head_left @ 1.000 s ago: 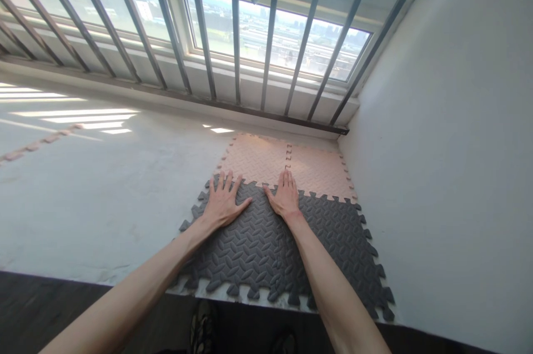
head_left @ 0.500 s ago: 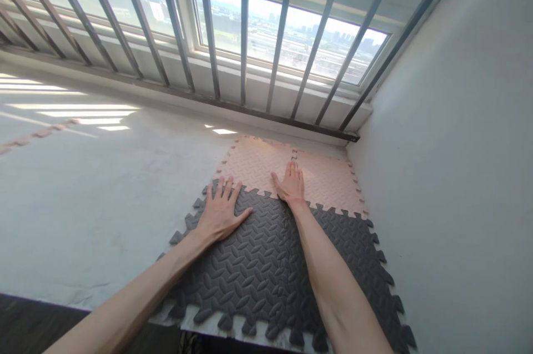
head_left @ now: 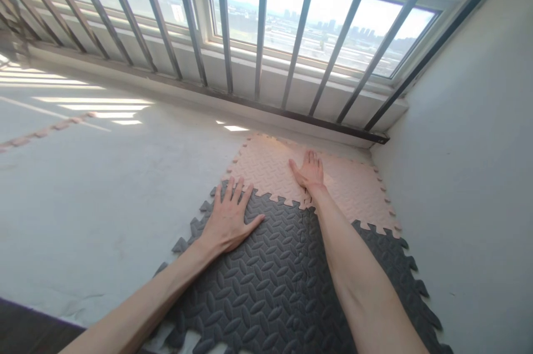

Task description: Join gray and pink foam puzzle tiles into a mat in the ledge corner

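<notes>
pressing flat on the foam mats, both hands show in the head view, and no brand, label or writing can be read on anything there. the left hand (head_left: 228, 220) lies palm down on the dark grey mat (head_left: 270, 282), fingers (head_left: 237, 191) spread wide and gripping nothing; their tips reach up to the toothed seam where the grey mat meets the pink mat (head_left: 266, 168), and the thumb points right along the grey surface. the right hand (head_left: 310, 172) lies palm down further on, upon the pink mats, fingers (head_left: 313, 158) held close together and straight, holding nothing; it rests over the seam between the pink mat and the second pink mat (head_left: 358, 193) beside it, with the wrist just over the joint to the grey mat.

the mats lie on a pale concrete ledge (head_left: 104, 187), in its far right corner: the pink pair runs along the foot of the window rail, the grey mat sits nearer, its near edge overhanging the front edge of the ledge. the right side of the mats lies just beside the white wall (head_left: 470, 176). dark metal bars (head_left: 260, 32) stand slanted before the window (head_left: 308, 26). sun stripes fall across the left part of the ledge.
</notes>
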A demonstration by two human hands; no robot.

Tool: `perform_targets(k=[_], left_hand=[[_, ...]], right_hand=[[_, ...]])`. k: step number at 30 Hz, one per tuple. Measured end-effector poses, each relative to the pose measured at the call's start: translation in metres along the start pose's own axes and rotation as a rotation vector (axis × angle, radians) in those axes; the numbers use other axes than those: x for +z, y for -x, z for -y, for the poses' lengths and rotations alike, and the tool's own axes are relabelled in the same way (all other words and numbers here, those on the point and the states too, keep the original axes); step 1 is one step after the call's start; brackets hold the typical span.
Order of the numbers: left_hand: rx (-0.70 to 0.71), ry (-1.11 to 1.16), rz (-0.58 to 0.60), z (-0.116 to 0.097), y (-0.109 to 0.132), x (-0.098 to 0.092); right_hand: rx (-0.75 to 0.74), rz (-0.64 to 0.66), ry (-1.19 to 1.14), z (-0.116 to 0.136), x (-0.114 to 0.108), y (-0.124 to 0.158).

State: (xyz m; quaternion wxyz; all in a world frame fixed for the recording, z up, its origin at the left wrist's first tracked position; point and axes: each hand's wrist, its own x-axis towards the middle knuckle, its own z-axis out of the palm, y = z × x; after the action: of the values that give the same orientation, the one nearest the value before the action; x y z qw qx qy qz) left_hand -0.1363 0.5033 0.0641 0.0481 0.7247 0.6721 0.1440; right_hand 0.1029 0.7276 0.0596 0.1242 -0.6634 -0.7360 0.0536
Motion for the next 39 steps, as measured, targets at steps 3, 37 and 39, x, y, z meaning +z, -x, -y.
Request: perform_targets(k=[3,37,39], left_hand=[[0.001,-0.006,0.007,0.001,0.0,0.001],[-0.02,0.006,0.066,-0.048,0.145,0.011],[-0.004,0.021,0.039,-0.058,0.17,0.01]], right_hand=[[0.001,0.008,0.007,-0.003,0.002,-0.011],[-0.018,0.052,-0.045,0.007,-0.042,0.347],[-0.014,0.043,-0.053,0.01,-0.047,0.371]])
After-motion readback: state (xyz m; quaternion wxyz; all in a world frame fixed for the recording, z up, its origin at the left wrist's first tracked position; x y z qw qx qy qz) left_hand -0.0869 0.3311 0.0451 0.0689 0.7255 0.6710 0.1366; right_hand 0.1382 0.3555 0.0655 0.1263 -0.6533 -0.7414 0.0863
